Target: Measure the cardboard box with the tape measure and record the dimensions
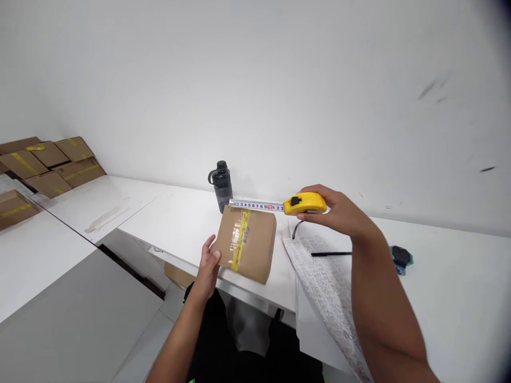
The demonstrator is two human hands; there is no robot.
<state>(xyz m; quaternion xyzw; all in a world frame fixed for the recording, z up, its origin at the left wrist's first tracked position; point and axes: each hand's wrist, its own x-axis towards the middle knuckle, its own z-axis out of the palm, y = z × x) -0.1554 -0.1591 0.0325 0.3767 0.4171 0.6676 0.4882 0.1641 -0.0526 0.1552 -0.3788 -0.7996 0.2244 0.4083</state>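
Note:
A brown cardboard box [257, 244] with a yellow tape strip is tilted at the front edge of the white table [175, 213]. My left hand [208, 268] grips its left side, thumb on the top face. Above, my right hand [335, 213] holds a yellow tape measure [305, 203] between thumb and fingers. Its blade [257, 206] is pulled out to the left along the box's far edge, its end near the far left corner. Whether the blade touches the box cannot be made out.
Behind the box stands a dark bottle [222, 186]. On the right lie handwritten sheets [319, 287], a black pen [330, 254] and a dark blue-green object [401, 258]. More taped boxes [50, 154] are stacked at the far left against the wall.

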